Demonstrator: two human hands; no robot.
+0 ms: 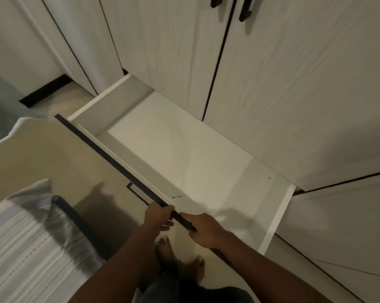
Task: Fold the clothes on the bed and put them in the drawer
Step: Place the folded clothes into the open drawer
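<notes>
Left hand point(157, 216) and right hand point(203, 229), side by side at 6 o'clock, each curl their fingers over the black front rail point(119, 160) of the wide white pull-out drawer point(184, 149). The drawer is open, with no clothes inside. Striped grey-white bed cover point(20, 248) at 8 o'clock. Judgement: keep the force even on both hands so the drawer doesn't rack.

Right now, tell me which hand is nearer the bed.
Left. The left hand grips the front edge of the drawer on the side toward the bed; the right hand grips the same edge just beyond it, farther from the bed.
</notes>
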